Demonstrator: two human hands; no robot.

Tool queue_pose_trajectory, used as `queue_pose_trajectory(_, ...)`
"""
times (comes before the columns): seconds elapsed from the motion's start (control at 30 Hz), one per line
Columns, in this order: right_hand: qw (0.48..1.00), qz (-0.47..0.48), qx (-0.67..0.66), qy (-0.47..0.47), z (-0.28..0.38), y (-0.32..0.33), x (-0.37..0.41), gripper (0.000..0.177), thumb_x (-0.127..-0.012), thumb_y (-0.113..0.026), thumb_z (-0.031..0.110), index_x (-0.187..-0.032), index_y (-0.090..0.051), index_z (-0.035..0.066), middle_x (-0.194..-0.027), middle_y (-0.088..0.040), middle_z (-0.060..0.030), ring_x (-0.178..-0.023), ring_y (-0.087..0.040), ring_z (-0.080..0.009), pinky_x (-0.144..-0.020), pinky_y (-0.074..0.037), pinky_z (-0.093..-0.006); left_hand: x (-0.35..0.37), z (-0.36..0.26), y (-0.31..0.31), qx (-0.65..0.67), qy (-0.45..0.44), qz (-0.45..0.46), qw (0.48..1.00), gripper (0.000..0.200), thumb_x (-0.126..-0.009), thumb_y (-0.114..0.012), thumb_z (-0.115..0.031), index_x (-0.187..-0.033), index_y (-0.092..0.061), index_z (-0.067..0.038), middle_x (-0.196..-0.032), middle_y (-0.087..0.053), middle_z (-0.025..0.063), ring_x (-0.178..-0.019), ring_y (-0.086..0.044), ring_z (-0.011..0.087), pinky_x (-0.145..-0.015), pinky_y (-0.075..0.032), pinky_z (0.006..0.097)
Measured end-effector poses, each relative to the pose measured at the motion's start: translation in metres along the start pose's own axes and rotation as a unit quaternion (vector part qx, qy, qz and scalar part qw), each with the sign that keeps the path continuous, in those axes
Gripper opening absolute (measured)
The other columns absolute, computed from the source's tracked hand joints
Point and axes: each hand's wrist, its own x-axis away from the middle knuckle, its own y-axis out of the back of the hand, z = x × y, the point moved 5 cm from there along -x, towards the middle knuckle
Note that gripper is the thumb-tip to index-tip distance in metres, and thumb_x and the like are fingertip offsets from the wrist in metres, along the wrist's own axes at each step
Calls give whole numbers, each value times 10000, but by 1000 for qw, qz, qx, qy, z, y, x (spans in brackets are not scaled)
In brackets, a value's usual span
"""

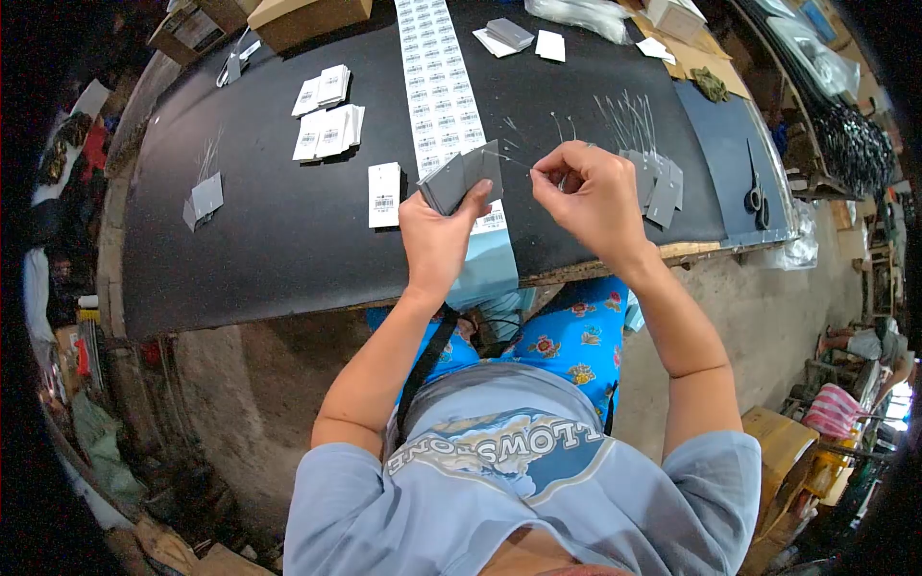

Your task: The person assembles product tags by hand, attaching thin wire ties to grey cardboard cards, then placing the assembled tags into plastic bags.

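My left hand (pixel 434 238) is closed round a fanned stack of grey hang tags (pixel 459 180), thumb on top. Just to its right, my right hand (pixel 597 200) pinches a thin tag string (pixel 517 166) that runs toward the upper right corner of the tags. Whether the string passes through a hole there is too small to tell. Beneath the left hand lies a long strip of barcode labels (pixel 442 91). A single white barcode tag (pixel 384 195) lies left of that hand. Right of the right hand are grey tags with strings attached (pixel 663 192).
Stacks of white barcode tags (pixel 327 132) lie at the left middle of the black table (pixel 259 230). Farther left is a small bunch of strung grey tags (pixel 206 195). Scissors (pixel 753 182) rest on a blue sheet at right. Cardboard boxes (pixel 312 21) stand at the back.
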Motion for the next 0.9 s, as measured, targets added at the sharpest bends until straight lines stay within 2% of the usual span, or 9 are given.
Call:
queue_pose_trajectory(0.13,1000,0,-5,-3,1,1,2,69,-706,-653,49,-746,-625,0,-701,-632,-128,-622,-635,-214,-537,-485,-293,0,5,0,-39,-38,-17,998,237,-792,-713,-131,-889,-653,77,-739,-663,73,-654,-612,108,-585,-502,242)
queue_pose_trajectory(0.23,1000,-7,-8,3,2,2,3,76,-705,-661,54,-752,-629,3,-698,-634,-122,-619,-636,-200,-526,-478,-282,-1,6,-1,-133,-65,-7,989,212,-798,-696,-72,-954,-643,62,-861,-670,77,-710,-625,114,-646,-552,247)
queue_pose_trajectory(0.33,999,-4,-43,-2,2,4,4,74,-709,-665,58,-755,-636,6,-702,-640,-118,-612,-636,-186,-524,-476,-273,-1,1,-6,-179,-83,-14,980,207,-800,-699,-86,-934,-648,63,-824,-674,71,-689,-615,102,-627,-514,235)
queue_pose_trajectory(0.37,999,-8,-50,-7,2,5,5,71,-712,-664,57,-755,-638,7,-699,-642,-116,-608,-636,-181,-526,-476,-268,-1,-1,-9,-180,-84,-12,980,207,-800,-699,-86,-934,-648,63,-824,-674,71,-689,-615,102,-627,-514,235)
queue_pose_trajectory(0.43,998,-13,-56,-12,2,8,6,67,-714,-663,55,-754,-641,7,-696,-644,-113,-604,-635,-175,-527,-476,-264,-1,-7,-11,-158,-122,-32,979,295,-794,-712,-214,-870,-656,65,-629,-617,61,-558,-506,78,-526,-422,253)
queue_pose_trajectory(0.63,996,-45,-63,-36,-10,12,6,78,-727,-674,60,-780,-659,5,-700,-658,-104,-601,-630,-145,-524,-473,-257,3,-16,-26,-169,-142,0,975,201,-825,-679,-164,-875,-669,30,-595,-579,21,-547,-471,54,-497,-389,232)
queue_pose_trajectory(0.7,984,-45,-157,-69,-19,9,7,78,-756,-674,50,-812,-669,-5,-694,-661,-71,-581,-600,-95,-505,-455,-232,3,-16,-31,-164,-151,8,975,172,-830,-671,-146,-871,-671,21,-592,-578,17,-543,-468,49,-490,-381,228)
queue_pose_trajectory(0.8,968,-33,-213,-128,-20,15,9,99,-776,-673,39,-863,-674,-8,-689,-648,-35,-568,-565,-55,-490,-430,-201,1,-15,-37,-133,-138,12,981,135,-832,-664,-120,-861,-673,12,-588,-577,10,-537,-464,40,-479,-370,223)
queue_pose_trajectory(0.9,962,-40,-235,-131,-29,18,11,167,-779,-674,37,-938,-665,-15,-711,-641,-32,-552,-549,-44,-482,-413,-186,-3,-12,-39,-98,-120,12,988,114,-826,-663,-105,-851,-674,6,-587,-578,6,-535,-464,36,-476,-369,222)
